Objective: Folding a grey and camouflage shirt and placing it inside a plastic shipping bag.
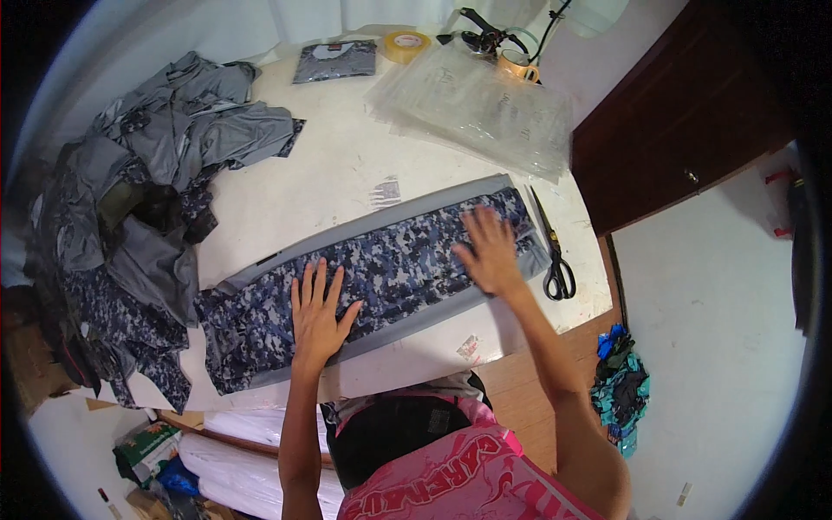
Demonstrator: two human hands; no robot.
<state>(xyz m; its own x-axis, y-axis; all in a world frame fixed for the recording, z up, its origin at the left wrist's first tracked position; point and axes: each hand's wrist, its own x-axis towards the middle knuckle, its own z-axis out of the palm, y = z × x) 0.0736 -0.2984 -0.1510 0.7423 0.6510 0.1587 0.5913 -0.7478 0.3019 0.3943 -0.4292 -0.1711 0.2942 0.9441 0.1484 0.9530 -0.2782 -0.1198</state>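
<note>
A garment [390, 269] in blue-grey digital camouflage with plain grey edges lies folded into a long strip across the white table. My left hand [319, 316] rests flat on its left half, fingers spread. Toward its right end, my right hand [490, 251] also lies on the cloth with fingers apart. Neither hand grips anything. Black-handled scissors [557, 260] lie just right of the garment, blades pointing away from me.
Loose grey and camouflage garments [147, 199] are heaped at the table's left. Clear plastic bags [481, 108], a tape roll [406, 45], a tape dispenser [485, 39] and a packed garment [335, 61] sit at the back. Cloth scraps [620, 390] lie on the floor at right.
</note>
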